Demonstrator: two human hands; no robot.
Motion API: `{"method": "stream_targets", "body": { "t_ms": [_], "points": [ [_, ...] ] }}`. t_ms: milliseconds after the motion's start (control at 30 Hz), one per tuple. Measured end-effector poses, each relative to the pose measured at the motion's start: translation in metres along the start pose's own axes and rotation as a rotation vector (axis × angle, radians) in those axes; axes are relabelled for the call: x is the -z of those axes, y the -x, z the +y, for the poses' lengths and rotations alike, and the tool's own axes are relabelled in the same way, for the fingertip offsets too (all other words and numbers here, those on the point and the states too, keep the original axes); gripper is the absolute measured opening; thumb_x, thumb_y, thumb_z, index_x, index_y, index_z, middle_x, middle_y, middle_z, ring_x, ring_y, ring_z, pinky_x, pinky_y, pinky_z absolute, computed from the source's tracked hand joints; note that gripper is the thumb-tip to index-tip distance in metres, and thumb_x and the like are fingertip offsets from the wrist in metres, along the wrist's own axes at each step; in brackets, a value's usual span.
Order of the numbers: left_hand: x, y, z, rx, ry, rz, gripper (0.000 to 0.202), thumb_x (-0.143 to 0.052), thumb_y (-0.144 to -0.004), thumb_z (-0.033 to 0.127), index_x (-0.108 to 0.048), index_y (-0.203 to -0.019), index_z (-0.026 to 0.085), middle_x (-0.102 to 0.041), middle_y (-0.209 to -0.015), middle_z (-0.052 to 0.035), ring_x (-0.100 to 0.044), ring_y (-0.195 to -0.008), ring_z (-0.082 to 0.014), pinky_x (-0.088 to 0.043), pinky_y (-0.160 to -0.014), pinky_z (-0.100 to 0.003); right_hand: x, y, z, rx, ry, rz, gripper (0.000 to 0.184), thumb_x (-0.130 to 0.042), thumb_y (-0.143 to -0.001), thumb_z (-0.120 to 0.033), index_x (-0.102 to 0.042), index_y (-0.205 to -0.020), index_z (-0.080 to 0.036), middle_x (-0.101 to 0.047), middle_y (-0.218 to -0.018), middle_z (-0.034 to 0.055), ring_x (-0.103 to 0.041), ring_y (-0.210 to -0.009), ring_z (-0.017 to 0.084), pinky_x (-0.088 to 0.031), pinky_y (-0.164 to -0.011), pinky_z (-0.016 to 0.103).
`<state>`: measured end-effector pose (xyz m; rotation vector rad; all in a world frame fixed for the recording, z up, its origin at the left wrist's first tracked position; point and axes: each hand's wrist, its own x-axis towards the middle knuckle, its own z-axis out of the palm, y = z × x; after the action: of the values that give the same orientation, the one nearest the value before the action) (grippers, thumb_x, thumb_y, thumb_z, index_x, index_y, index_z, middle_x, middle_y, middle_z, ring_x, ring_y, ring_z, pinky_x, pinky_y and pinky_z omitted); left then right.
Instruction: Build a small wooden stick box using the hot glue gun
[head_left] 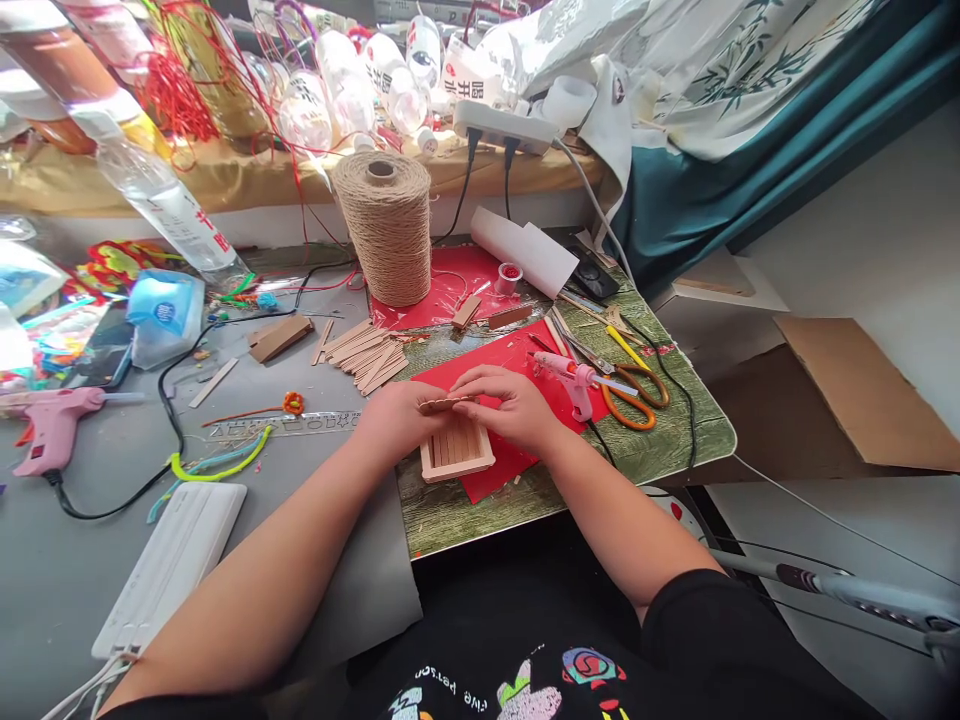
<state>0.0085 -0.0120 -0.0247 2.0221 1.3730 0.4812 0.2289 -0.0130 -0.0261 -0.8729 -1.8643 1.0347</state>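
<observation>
In the middle of the table, a small open box (459, 468) made of wooden craft sticks lies over the edge of a red sheet (491, 480). My left hand (394, 425) is closed at the box's left side, its fingertips on a thin brown wooden piece (448, 404) above the box's far end. My right hand (514, 405) pinches the same piece from the right. The fingers partly hide the piece, so whether it is joined to the box I cannot tell. A pink glue gun (566, 378) rests just right of my right hand.
Loose craft sticks (367, 352) lie behind my left hand, near a large twine spool (386, 230). Orange-handled scissors (634, 395) are at the right. Another pink glue gun (56, 425), a white power strip (172, 560) and black cords occupy the left. Bottles crowd the back ledge.
</observation>
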Motion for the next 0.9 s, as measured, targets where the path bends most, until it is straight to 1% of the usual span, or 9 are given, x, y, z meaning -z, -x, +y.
{"method": "stream_targets", "body": {
  "t_ms": [67,133,300,400,533,600,733,833,900],
  "points": [
    [0.001,0.000,0.000,0.014,0.004,-0.013,0.028,-0.065,-0.089,0.046,-0.084,-0.090,0.025,-0.076,-0.076,-0.0015,-0.062,-0.069,-0.0172,-0.037,-0.061,-0.028,-0.002,-0.002,0.002,-0.022,-0.053,0.001,0.014,-0.074,-0.096,-0.036,-0.082,-0.097,-0.025,-0.077,-0.101,0.0066,-0.072,-0.099,0.023,-0.058,-0.095,0.041],
    [0.002,0.000,0.001,0.015,0.014,-0.015,0.030,-0.065,-0.089,0.047,-0.084,-0.089,0.025,-0.075,-0.075,-0.0013,-0.062,-0.068,-0.0171,-0.036,-0.060,-0.028,-0.005,-0.002,0.004,-0.032,-0.090,0.009,0.015,-0.076,-0.095,-0.038,-0.081,-0.096,-0.024,-0.077,-0.098,0.0066,-0.072,-0.096,0.023,-0.059,-0.093,0.041],
    [0.001,-0.002,-0.001,0.034,0.042,-0.055,0.027,-0.066,-0.086,0.044,-0.083,-0.088,0.023,-0.074,-0.075,-0.0014,-0.063,-0.071,-0.0178,-0.038,-0.062,-0.028,-0.015,0.001,0.010,-0.023,-0.109,0.027,0.016,-0.077,-0.094,-0.036,-0.081,-0.105,-0.025,-0.075,-0.108,0.0079,-0.071,-0.104,0.022,-0.057,-0.097,0.040],
    [0.003,-0.003,-0.003,0.052,0.074,-0.073,0.025,-0.067,-0.084,0.044,-0.081,-0.087,0.024,-0.075,-0.076,0.0001,-0.064,-0.074,-0.0184,-0.041,-0.063,-0.027,-0.019,0.003,0.013,-0.010,-0.111,0.047,0.015,-0.076,-0.095,-0.035,-0.082,-0.105,-0.025,-0.075,-0.109,0.0078,-0.071,-0.106,0.022,-0.056,-0.099,0.040],
    [0.015,-0.002,-0.005,0.034,0.146,-0.144,0.028,-0.071,-0.083,0.044,-0.082,-0.101,0.026,-0.080,-0.091,0.0003,-0.069,-0.083,-0.0194,-0.046,-0.068,-0.026,-0.020,0.005,0.017,-0.020,-0.115,0.049,0.016,-0.076,-0.095,-0.037,-0.083,-0.103,-0.025,-0.075,-0.110,0.0080,-0.071,-0.106,0.022,-0.056,-0.101,0.040],
    [0.023,0.000,-0.004,0.030,0.164,-0.174,0.028,-0.071,-0.084,0.046,-0.081,-0.100,0.025,-0.080,-0.091,-0.0008,-0.068,-0.080,-0.0191,-0.047,-0.067,-0.026,-0.019,0.005,0.018,-0.029,-0.111,0.048,0.017,-0.076,-0.095,-0.039,-0.083,-0.102,-0.025,-0.076,-0.109,0.0080,-0.071,-0.105,0.021,-0.056,-0.099,0.040],
    [0.032,0.002,-0.003,0.028,0.103,-0.129,0.024,-0.069,-0.085,0.040,-0.082,-0.096,0.023,-0.079,-0.086,-0.0019,-0.067,-0.076,-0.0186,-0.047,-0.066,-0.027,-0.020,0.004,0.019,-0.022,-0.111,0.046,0.018,-0.075,-0.095,-0.039,-0.083,-0.101,-0.024,-0.076,-0.104,0.0081,-0.071,-0.101,0.021,-0.057,-0.095,0.038],
    [0.030,0.002,-0.003,-0.025,0.009,-0.086,0.023,-0.067,-0.086,0.035,-0.083,-0.098,0.024,-0.080,-0.087,-0.0024,-0.067,-0.077,-0.0186,-0.046,-0.068,-0.027,-0.020,0.004,0.019,-0.014,-0.099,0.063,0.018,-0.075,-0.095,-0.039,-0.083,-0.101,-0.024,-0.076,-0.102,0.0082,-0.071,-0.099,0.021,-0.057,-0.093,0.037],
    [0.029,0.002,-0.003,-0.047,-0.035,-0.080,0.023,-0.066,-0.087,0.035,-0.084,-0.098,0.025,-0.081,-0.087,-0.0028,-0.067,-0.077,-0.0187,-0.046,-0.070,-0.027,-0.019,0.004,0.019,-0.022,-0.084,0.073,0.019,-0.075,-0.095,-0.040,-0.083,-0.103,-0.024,-0.076,-0.102,0.0081,-0.071,-0.099,0.022,-0.057,-0.092,0.037]
  ]
}}
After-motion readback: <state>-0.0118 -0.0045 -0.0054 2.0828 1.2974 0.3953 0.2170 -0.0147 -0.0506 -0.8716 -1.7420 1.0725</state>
